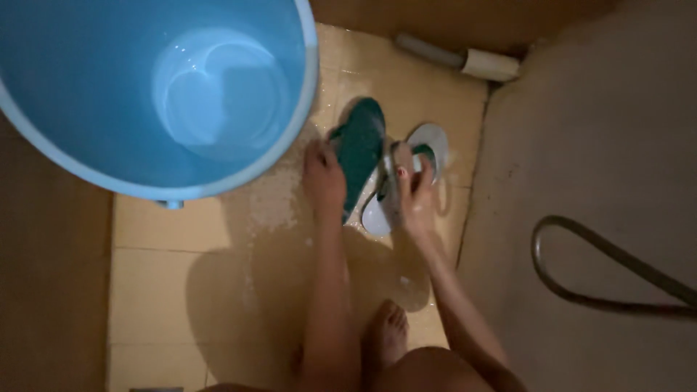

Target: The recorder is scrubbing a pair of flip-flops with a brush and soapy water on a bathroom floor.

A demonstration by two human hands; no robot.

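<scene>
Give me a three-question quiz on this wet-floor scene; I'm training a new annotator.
1. True or false: the blue bucket holds water.
2. Which hand grips the white flip-flop? A) left hand B) right hand C) neither
3. Fill in: the left hand rests on a ____-coloured flip-flop.

Key:
1. True; a shallow pool shows at its bottom.
2. B; the right hand has its fingers round its strap.
3. Dark green, lying on the wet tiled floor.
</scene>
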